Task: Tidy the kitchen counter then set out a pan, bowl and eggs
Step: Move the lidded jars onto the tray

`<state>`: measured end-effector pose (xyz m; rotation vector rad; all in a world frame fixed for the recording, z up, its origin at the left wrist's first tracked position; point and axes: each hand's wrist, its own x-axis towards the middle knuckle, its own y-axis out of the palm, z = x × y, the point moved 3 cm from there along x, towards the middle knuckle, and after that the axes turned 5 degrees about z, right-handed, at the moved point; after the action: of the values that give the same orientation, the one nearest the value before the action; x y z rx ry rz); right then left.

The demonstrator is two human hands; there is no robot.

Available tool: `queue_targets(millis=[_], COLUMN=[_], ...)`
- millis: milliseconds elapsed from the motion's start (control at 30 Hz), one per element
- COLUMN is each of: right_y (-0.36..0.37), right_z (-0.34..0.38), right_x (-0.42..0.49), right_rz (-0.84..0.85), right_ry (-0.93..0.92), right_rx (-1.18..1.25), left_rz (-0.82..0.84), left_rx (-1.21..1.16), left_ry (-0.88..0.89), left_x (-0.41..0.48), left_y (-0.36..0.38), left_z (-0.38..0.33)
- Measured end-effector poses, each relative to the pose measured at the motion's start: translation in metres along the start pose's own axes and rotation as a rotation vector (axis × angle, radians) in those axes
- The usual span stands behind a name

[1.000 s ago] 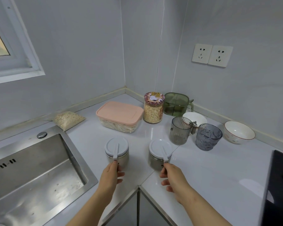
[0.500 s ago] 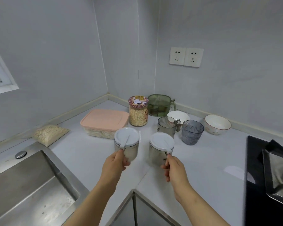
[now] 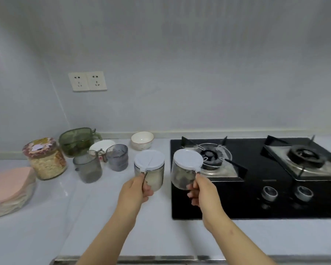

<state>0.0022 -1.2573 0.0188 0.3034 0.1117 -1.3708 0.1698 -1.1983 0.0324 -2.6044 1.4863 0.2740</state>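
Observation:
I hold two small clear seasoning jars with white lids in the air above the counter. My left hand (image 3: pixel 136 190) grips the handle of the left jar (image 3: pixel 150 173), which hangs over the white counter (image 3: pixel 84 217). Gripped by its handle in my right hand (image 3: pixel 203 190), the right jar (image 3: pixel 185 169) hangs over the left edge of the black gas stove (image 3: pixel 256 197). A white bowl (image 3: pixel 142 139) with a thin dark rim stands at the back by the wall. No pan or eggs are in view.
Left of the jars stand two grey cups (image 3: pixel 88 169) (image 3: pixel 117 156), a white dish (image 3: pixel 101 146), a green lidded container (image 3: pixel 75 140), an oat jar (image 3: pixel 45 159) and a pink-lidded box (image 3: pixel 7 186). The stove has two burners (image 3: pixel 210 156) (image 3: pixel 304 156) and two knobs. Wall sockets (image 3: pixel 87 81) sit above.
Both jars have been lifted off the counter by the sink corner and carried right toward the stove. The view has swung right; the sink is out of sight.

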Motion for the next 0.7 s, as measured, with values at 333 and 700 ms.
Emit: queue_targets(millis=[333, 700], right_y=[-0.282, -0.503], right_z=[0.045, 0.072], right_x=[-0.062, -0.112], right_rz=[-0.302, -0.566], right_ry=[-0.059, -0.084], right_rx=[-0.021, 0.081], left_rz=[0.339, 0.657], left_rx=[0.012, 0.064], left_ry=[-0.043, -0.046], left_x=[-0.099, -0.176], left_y=[0.272, 0.503], left_z=[-0.002, 0.0])
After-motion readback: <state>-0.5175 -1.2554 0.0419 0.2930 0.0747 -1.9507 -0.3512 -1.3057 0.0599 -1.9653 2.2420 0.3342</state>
